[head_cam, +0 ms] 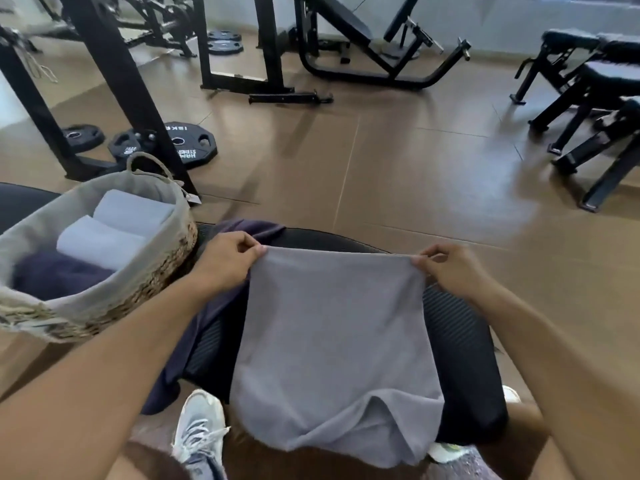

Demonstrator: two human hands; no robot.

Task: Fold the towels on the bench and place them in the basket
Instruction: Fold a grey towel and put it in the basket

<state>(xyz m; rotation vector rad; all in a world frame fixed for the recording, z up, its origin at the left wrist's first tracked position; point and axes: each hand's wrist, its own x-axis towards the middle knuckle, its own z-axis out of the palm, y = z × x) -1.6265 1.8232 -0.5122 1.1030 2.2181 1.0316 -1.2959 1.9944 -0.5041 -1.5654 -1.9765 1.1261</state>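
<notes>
A grey towel lies spread over the black bench, its near edge hanging off toward me. My left hand pinches its far left corner and my right hand pinches its far right corner. A dark purple towel lies partly under the grey one, on the bench's left side. The woven basket with a grey liner stands at the left end of the bench. It holds two folded grey towels and a dark purple one.
Weight plates lie on the brown floor beyond the basket, beside a black rack post. More gym benches stand at the right. My shoes are on the floor below the bench.
</notes>
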